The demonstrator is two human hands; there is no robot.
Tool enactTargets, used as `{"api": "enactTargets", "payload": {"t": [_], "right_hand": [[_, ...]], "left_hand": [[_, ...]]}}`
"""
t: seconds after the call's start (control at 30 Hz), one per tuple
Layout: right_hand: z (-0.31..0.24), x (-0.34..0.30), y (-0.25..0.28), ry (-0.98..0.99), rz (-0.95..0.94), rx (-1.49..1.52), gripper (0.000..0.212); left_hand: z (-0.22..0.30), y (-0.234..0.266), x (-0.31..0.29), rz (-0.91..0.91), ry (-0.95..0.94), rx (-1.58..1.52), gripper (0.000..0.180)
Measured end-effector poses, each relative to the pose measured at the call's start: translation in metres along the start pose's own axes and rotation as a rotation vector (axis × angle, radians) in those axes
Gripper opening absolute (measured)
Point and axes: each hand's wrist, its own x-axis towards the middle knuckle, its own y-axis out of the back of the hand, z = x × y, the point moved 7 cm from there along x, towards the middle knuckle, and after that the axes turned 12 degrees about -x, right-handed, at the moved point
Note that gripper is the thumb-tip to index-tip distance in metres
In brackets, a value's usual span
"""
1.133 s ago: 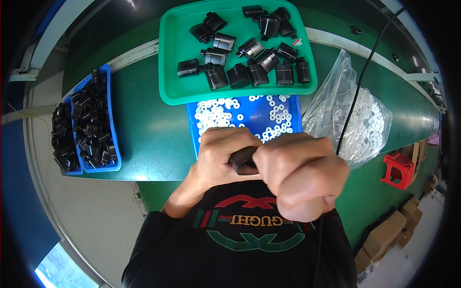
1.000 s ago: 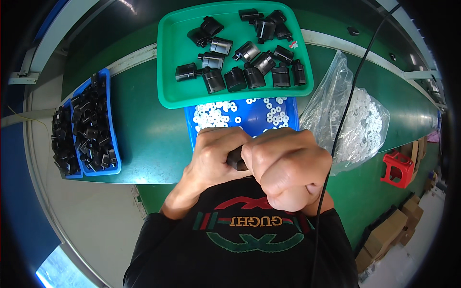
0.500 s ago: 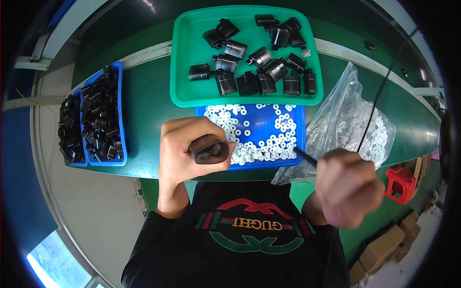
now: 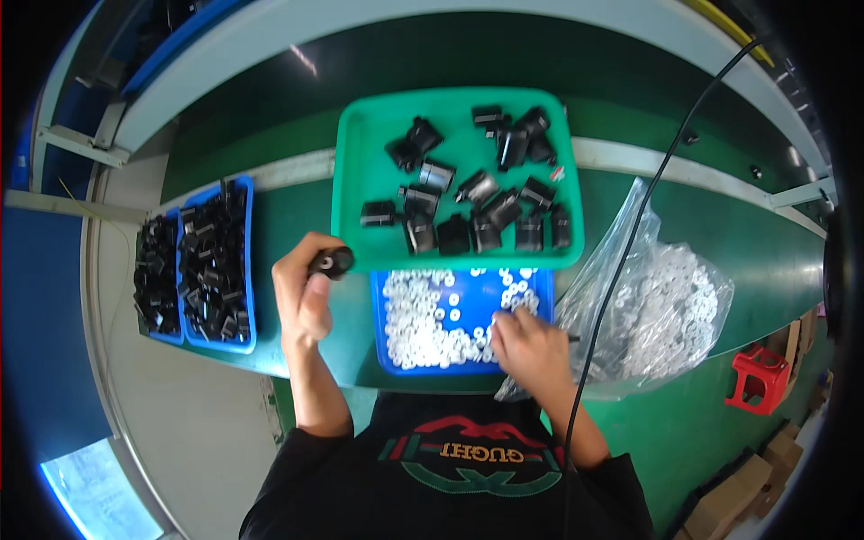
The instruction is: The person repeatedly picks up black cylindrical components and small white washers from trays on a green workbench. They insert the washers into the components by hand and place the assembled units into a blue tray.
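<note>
My left hand (image 4: 301, 292) grips a black cylindrical housing (image 4: 335, 263), its end turned up, with a small white ring showing inside. It is held just left of the green tray's near corner. Over the right part of a shallow blue tray (image 4: 382, 346) of white washers (image 4: 418, 346), my right hand (image 4: 533, 351) is closed, fingertips pinched down among the washers. A short dark end of a thin rod-like tool (image 4: 573, 338) sticks out behind that hand. Whether a washer sits between the fingertips cannot be made out.
A green tray (image 4: 345, 180) with several black housings (image 4: 454, 234) stands behind the washer tray. At left are two blue bins (image 4: 248, 270) of black parts. A clear bag (image 4: 670, 315) of washers lies right. A black cable (image 4: 621, 261) hangs across, and a red stool (image 4: 758, 378) stands beyond.
My right hand has moved left from beside the bag into the washer tray. My left hand has moved left and away from me, tilting the housing. The whole view has shifted.
</note>
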Motion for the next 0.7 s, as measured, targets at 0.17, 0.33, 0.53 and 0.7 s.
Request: {"api": "enactTargets", "payload": {"t": [0.17, 0.33, 0.53, 0.7], "right_hand": [[-0.004, 0.000, 0.003, 0.031, 0.118, 0.035, 0.015], [0.000, 0.000, 0.004, 0.021, 0.125, 0.028, 0.014], [0.001, 0.001, 0.004, -0.012, 0.121, 0.062, 0.014], [0.002, 0.000, 0.002, -0.034, 0.149, 0.055, 0.016]], "left_hand": [[-0.047, 0.048, 0.046, 0.276, 0.101, 0.310, 0.043], [-0.122, 0.072, 0.134, 0.345, 0.131, 0.480, 0.048], [-0.180, 0.059, 0.206, 0.174, -0.076, 0.780, 0.051], [-0.177, 0.041, 0.225, 0.118, -0.139, 0.807, 0.053]]}}
